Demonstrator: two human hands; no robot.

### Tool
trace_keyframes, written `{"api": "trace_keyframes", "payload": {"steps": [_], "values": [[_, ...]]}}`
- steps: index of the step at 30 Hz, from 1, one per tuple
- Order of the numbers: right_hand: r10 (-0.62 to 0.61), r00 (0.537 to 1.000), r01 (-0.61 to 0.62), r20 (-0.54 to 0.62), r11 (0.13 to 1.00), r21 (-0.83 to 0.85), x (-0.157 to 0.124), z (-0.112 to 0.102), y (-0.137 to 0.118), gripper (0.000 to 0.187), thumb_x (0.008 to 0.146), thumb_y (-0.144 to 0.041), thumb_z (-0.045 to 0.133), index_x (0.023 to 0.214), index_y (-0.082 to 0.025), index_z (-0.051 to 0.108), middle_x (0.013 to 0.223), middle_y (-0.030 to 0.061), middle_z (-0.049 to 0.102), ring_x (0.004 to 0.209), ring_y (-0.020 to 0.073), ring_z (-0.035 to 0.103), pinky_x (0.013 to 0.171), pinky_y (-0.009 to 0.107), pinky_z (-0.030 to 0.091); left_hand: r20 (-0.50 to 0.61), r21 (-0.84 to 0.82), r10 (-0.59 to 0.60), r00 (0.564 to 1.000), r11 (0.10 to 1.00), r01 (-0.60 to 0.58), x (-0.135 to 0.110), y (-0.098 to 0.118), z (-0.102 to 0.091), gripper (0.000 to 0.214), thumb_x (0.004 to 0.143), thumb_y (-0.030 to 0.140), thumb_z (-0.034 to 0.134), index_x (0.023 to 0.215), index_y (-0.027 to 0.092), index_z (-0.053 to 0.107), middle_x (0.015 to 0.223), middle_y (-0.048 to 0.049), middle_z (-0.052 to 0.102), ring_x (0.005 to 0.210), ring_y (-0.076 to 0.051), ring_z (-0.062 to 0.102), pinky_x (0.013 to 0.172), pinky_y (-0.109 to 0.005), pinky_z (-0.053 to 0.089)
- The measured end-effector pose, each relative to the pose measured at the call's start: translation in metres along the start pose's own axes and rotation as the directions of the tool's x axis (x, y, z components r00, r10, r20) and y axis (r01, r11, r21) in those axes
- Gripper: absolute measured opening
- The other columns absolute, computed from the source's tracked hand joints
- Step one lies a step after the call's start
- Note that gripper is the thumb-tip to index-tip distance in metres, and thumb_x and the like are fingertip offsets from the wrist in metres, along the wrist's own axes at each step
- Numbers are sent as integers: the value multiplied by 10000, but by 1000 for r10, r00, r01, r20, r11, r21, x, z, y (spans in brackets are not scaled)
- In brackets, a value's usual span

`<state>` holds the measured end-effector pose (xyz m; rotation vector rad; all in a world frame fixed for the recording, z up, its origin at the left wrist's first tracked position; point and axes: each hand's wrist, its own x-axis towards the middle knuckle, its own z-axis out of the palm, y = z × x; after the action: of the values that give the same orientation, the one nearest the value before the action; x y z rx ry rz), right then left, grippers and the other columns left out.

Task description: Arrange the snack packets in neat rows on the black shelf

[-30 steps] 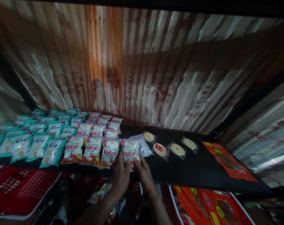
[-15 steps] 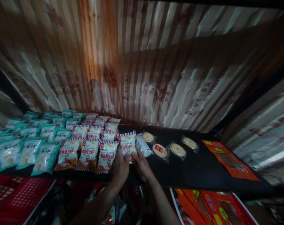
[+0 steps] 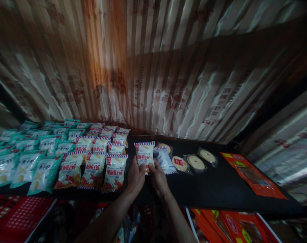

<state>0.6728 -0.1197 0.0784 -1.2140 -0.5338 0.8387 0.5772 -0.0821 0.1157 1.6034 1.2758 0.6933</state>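
Observation:
A small white snack bag [image 3: 144, 152] with a striped red-and-blue top edge and red lettering stands between my two hands. The fingers of my left hand [image 3: 136, 177] close on its left side, and my right hand [image 3: 159, 179] grips its lower right corner. Just right of it, a paler bag [image 3: 164, 160] lies with its plain side up, partly over a round wrapped cake [image 3: 168, 148]. Left of my hands are several matching snack bags [image 3: 115, 171] in rows, a gap away from the held one.
Teal snack bags [image 3: 45, 173] crowd the left of the black shelf [image 3: 209, 189]. Wrapped round cakes [image 3: 196, 162] and an orange packet [image 3: 253, 175] lie to the right. Below are a red basket [image 3: 29, 216] and a box of orange packets [image 3: 229, 224]. Printed plastic sheeting [image 3: 153, 74] hangs behind.
Both hands have moved the held snack bag slightly right, widening the gap to the rows. The paler bag has shifted right too, covering more of the rear cake. The view has moved slightly.

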Motion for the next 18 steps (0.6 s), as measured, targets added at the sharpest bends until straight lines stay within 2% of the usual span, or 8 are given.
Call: {"api": "trace_keyframes", "payload": {"steps": [3,5,8,10,18], "values": [[44,999,-45,17,998,43,4,5,-4,506,686,-429,644,1131,-202,568,904,38,704,849,218,653,800,345,506,10,20,-20,1000,1000,20,7,6,1,562,853,272,413,1364,60,312,1355,-184,469,1238,-232,460,1026,-319,340],[38,999,-37,-21,999,36,7,8,-4,529,689,-437,638,1147,-187,552,883,42,704,815,216,656,791,344,503,1,24,-41,999,999,41,13,8,2,551,853,259,415,1360,64,324,1351,-183,474,1220,-236,480,1009,-317,356],[19,992,-26,-122,998,-59,14,12,-2,535,697,-457,614,1137,-160,554,886,64,703,809,228,654,770,348,505,-18,27,-65,998,997,66,23,10,3,557,855,236,418,1370,54,305,1317,-186,509,1183,-227,518,980,-295,381],[-11,988,-10,-151,990,-141,19,15,-1,548,705,-471,598,1146,-149,555,934,87,698,846,243,648,774,360,506,-45,43,-69,997,997,71,29,11,4,556,855,215,421,1370,41,300,1303,-192,520,1198,-219,506,986,-285,375],[-111,990,71,-84,923,-377,37,22,4,522,734,-489,556,1127,-149,595,977,115,704,889,281,644,764,375,507,-138,74,-86,987,993,97,46,13,5,522,846,185,426,1346,61,339,1309,-184,518,1253,-211,453,1013,-285,354]]}}
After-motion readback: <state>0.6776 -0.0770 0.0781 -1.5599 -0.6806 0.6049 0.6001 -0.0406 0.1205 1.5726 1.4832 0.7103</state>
